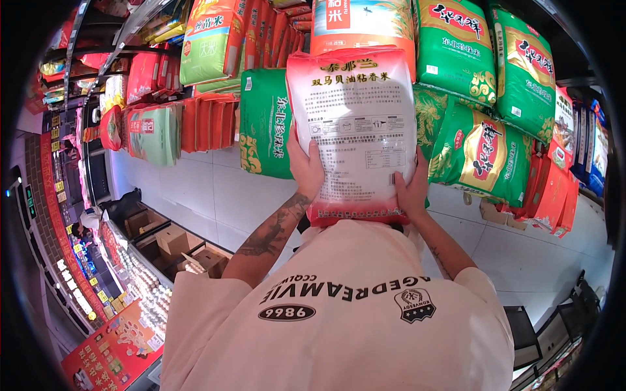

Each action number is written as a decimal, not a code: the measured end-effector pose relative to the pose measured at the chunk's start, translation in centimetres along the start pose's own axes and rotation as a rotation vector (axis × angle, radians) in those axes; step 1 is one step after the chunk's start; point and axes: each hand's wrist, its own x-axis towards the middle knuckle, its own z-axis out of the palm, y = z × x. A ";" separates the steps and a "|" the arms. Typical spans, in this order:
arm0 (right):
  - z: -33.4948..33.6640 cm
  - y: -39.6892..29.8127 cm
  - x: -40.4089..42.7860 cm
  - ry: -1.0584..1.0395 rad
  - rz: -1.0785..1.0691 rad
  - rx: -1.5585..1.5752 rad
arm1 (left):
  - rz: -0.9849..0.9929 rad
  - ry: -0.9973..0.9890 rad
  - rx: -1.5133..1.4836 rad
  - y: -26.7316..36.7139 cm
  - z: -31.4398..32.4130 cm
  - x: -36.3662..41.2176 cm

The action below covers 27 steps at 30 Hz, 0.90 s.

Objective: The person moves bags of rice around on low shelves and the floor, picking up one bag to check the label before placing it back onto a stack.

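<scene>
Between my two hands I hold a large white and red bag of rice [354,127], its printed back panel facing up at me. My left hand [305,163] grips the bag's left side, thumb on the front. At the lower right side, my right hand [413,188] clasps it the same way, with the fingers partly hidden behind. The bag's bottom edge is close to my shirt. Just behind it stands an orange and blue rice bag [364,27]. A green rice bag [266,122] lies to its left, partly covered by it.
Green and gold rice bags [457,49] are stacked at the right, above red bags [552,195]. Red and green rice bags [210,39] fill the left stack. Cardboard boxes [171,239] and trays of eggs [139,273] stand at lower left. Pale floor tiles [190,181] show between.
</scene>
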 end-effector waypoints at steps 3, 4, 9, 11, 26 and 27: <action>-0.1 -0.3 0.1 -0.022 -0.011 -0.011 | -0.021 0.009 0.000 -0.1 0.2 0.3; -0.1 -0.3 0.2 -0.019 -0.016 -0.015 | -0.018 0.007 0.014 0.0 0.2 0.3; 0.2 0.2 0.4 0.009 -0.041 -0.009 | -0.031 0.016 0.085 -0.1 0.2 0.2; 0.5 1.0 1.7 0.018 0.020 0.164 | -0.004 0.022 0.060 -0.4 0.2 0.2; 3.0 1.2 21.9 -0.291 0.493 0.529 | -0.004 0.041 0.058 -0.2 0.4 0.1; 3.0 1.0 22.0 -0.330 0.520 0.547 | -0.010 0.042 0.063 -0.3 0.3 0.1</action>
